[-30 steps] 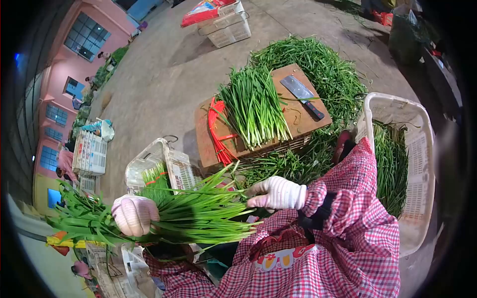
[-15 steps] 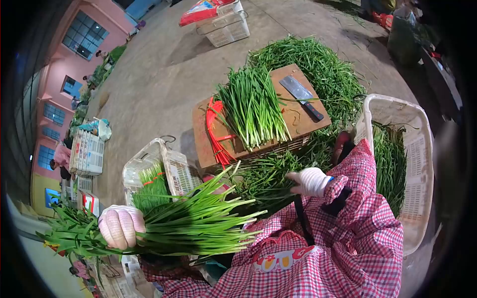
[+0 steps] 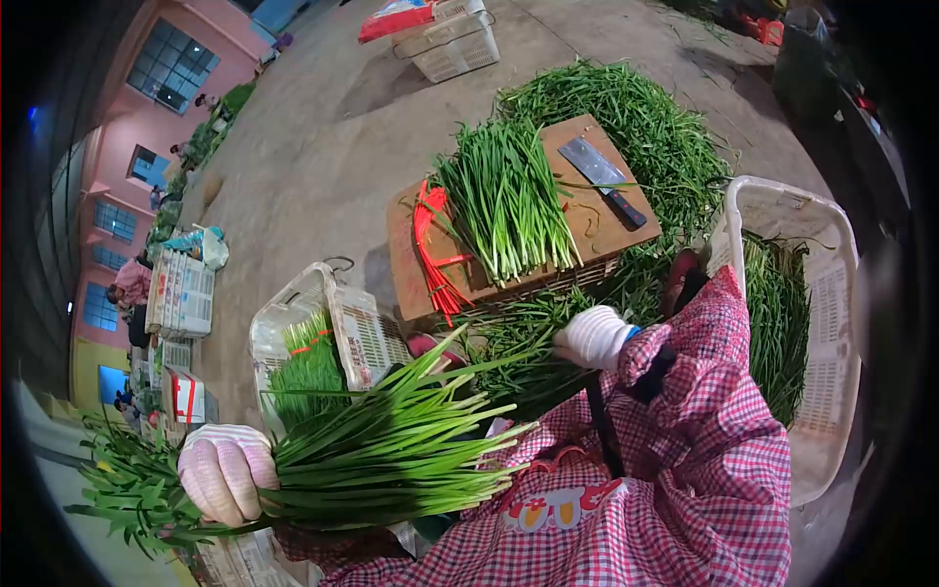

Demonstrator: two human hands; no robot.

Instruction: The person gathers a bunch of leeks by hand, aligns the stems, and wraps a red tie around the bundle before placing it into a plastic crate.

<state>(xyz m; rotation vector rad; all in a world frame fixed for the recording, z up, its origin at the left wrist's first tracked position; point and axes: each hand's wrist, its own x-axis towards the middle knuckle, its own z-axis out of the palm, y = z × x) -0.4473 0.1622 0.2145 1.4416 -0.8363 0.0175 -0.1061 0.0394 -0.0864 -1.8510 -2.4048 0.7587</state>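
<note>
Here, the concrete floor (image 3: 323, 147) is carrying everything around you, with a wide heap of loose greens (image 3: 636, 127) spreading over it at the far side. Your checked apron (image 3: 675, 470) is filling the near right of the view. To your right, a white basket (image 3: 831, 293) is standing on edge, holding more greens along its inner wall. Ahead of you, a wooden board (image 3: 587, 220) is lying on a low crate, carrying a trimmed pile of chives (image 3: 504, 201) across its middle, red ties (image 3: 430, 245) along its left edge and a cleaver (image 3: 606, 181) near its far right corner. A smaller white basket (image 3: 342, 323) is sitting just left of the board with bundled greens inside.

You are gripping a thick bundle of chives (image 3: 391, 460) in your left hand (image 3: 225, 470), gloved fingers wrapping fully round the stalks near the leafy end, cut ends pointing right over your lap. Your right hand (image 3: 592, 338), also gloved, is reaching into the loose greens below the board's near edge; the fingers are curling down among the stalks, and you cannot tell whether they have hold of any.
</note>
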